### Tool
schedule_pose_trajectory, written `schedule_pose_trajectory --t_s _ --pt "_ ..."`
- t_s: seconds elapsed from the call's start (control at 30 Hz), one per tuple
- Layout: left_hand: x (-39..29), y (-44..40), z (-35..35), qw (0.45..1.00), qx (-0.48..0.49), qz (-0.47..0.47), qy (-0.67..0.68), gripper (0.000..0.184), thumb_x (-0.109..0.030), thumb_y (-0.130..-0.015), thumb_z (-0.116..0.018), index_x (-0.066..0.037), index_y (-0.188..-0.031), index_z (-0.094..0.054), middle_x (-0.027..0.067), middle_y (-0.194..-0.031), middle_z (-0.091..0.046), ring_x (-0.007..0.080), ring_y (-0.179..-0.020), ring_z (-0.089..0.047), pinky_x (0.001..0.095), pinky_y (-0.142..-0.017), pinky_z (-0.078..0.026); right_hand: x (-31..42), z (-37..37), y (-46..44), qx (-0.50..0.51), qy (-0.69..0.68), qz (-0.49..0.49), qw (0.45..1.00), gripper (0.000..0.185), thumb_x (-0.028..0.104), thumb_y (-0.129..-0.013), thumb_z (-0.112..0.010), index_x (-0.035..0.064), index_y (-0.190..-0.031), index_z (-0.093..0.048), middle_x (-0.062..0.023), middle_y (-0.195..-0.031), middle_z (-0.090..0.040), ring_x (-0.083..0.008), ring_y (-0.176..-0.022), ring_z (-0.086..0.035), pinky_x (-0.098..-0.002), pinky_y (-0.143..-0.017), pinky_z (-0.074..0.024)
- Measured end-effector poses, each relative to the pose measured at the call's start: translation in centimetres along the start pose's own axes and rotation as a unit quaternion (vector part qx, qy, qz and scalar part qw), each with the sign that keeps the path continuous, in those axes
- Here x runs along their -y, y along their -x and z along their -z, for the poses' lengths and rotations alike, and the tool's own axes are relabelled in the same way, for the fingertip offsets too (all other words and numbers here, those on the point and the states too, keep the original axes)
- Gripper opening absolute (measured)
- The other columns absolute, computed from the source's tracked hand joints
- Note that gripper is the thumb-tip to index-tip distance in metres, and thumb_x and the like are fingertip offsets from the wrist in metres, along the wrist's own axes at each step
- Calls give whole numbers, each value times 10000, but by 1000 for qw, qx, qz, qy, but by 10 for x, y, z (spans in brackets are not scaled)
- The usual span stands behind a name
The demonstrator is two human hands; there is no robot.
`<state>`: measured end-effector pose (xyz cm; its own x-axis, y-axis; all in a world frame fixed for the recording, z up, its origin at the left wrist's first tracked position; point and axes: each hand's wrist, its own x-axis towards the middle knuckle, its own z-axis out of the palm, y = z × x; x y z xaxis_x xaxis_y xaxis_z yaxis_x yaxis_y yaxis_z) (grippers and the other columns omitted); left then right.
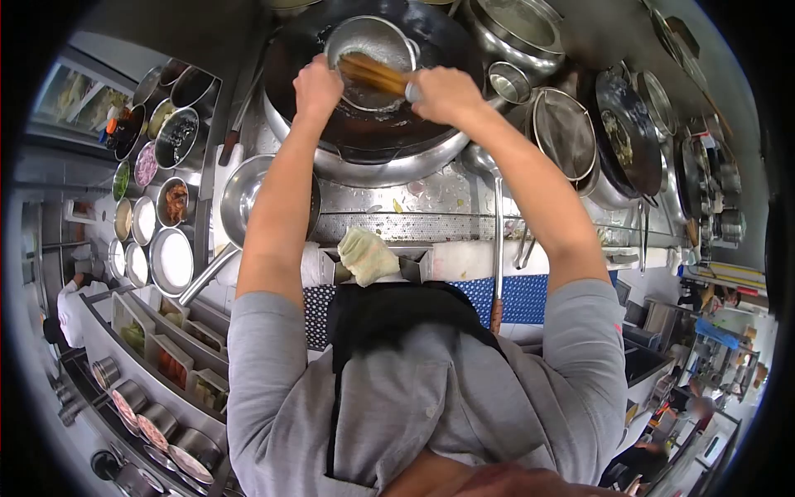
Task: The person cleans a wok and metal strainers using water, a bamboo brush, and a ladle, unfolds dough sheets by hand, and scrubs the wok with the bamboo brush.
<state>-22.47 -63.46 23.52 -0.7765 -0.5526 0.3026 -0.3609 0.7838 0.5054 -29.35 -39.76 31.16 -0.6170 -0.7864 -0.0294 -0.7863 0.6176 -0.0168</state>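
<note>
The left hand (319, 89) is closed at the left rim of a round metal pot (396, 43), fingers curled; how much of the rim it grips cannot be told. The right hand (445, 94) is clenched around the end of a brown bristle brush (374, 74), whose other end lies inside the pot. The pot sits within a large dark wok (460, 51), and a loop handle shows on its right side. To the right of the wok are a small metal bowl (508, 82), a round mesh strainer (565, 132) and a 2nd wok (631, 141) with food bits in it. A ladle (498, 224) with a wooden handle end extends toward the person, on the near side of the wok. At the left, beside the left forearm, lies a metal pan (240, 199) with a long handle. Scraps of food dot the wet metal bench (356, 197), and a crumpled cloth (367, 255) rests at its near edge, between 2 white towels (464, 260). Farther left stand bowls of pink pieces (146, 164), brown-red food (175, 203) and white contents (171, 261). At the far left edge is a person in white (79, 308).
</note>
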Motion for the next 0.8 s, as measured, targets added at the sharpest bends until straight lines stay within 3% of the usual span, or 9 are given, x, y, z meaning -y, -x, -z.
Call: schedule_pose_trajectory --t_s 0.17,0.3,0.33,0.43,0.47,0.57,0.6,0.63,0.8 --pt "-7 -10 33 967 -118 -220 -50 227 -59 -880 -595 -70 -1103 -554 196 -972 -677 416 -817 -690 517 -692 -573 -12 21 53 9 -48 -40 998 503 222 -780 -721 213 -1281 -665 -160 -977 -739 -348 -938 -710 -446 -839 -567" --pt "-11 -28 71 916 -107 -360 -141 306 -47 -839 -604 -53 -1145 -590 184 -964 -683 385 -795 -691 482 -710 -574 -31 25 92 -25 -44 -97 994 527 274 -815 -734 240 -1330 -630 -176 -965 -734 -352 -912 -711 -462 -813 -561" --pt "-6 -27 78 910 -128 -352 -179 503 -35 -830 -642 -85 -1321 -548 160 -1103 -651 332 -1018 -655 427 -812 -568 -35 26 99 -31 -44 -111 992 541 289 -818 -736 260 -1345 -618 -181 -944 -732 -360 -904 -708 -464 -811 -557" --pt "-25 -18 103 904 -200 -375 -42 484 35 -811 -582 -66 -1284 -585 177 -997 -651 367 -905 -661 448 -725 -547 -42 25 122 -49 -56 -150 986 568 325 -824 -741 306 -1373 -596 -189 -891 -727 -377 -881 -703 -466 -801 -547" --pt "-28 -15 100 905 -246 -347 -8 503 39 -805 -585 -56 -1299 -593 160 -907 -631 352 -807 -651 442 -690 -536 -44 25 127 -58 -67 -158 983 565 330 -825 -741 313 -1371 -596 -187 -880 -725 -377 -872 -703 -465 -795 -547" --pt "-15 -7 69 966 -225 -79 100 353 -82 -804 -600 -38 -1148 -665 210 -954 -704 410 -851 -689 489 -802 -549 -44 30 140 -98 -83 -160 979 557 337 -816 -747 276 -1353 -613 -204 -895 -724 -374 -867 -706 -473 -780 -550" --pt "4 -18 44 965 -249 -30 80 417 -206 -758 -728 -43 -1141 -716 202 -853 -723 386 -858 -710 443 -831 -534 -44 32 142 -114 -89 -158 977 556 338 -815 -747 277 -1352 -615 -203 -888 -724 -374 -863 -706 -474 -779 -549" --pt "16 -19 26 972 -203 36 115 422 -179 -738 -744 -44 -1137 -725 193 -904 -738 357 -866 -720 425 -852 -534 -45 34 142 -130 -93 -155 975 555 340 -814 -747 278 -1351 -617 -202 -881 -724 -373 -859 -706 -475 -778 -548" --pt "28 -6 -20 974 -68 152 152 437 -104 -728 -771 -24 -1155 -726 143 -917 -758 208 -837 -726 352 -821 -548 -39 30 78 -123 -57 -86 987 514 316 -809 -744 277 -1312 -646 -179 -956 -732 -349 -887 -711 -455 -801 -561"
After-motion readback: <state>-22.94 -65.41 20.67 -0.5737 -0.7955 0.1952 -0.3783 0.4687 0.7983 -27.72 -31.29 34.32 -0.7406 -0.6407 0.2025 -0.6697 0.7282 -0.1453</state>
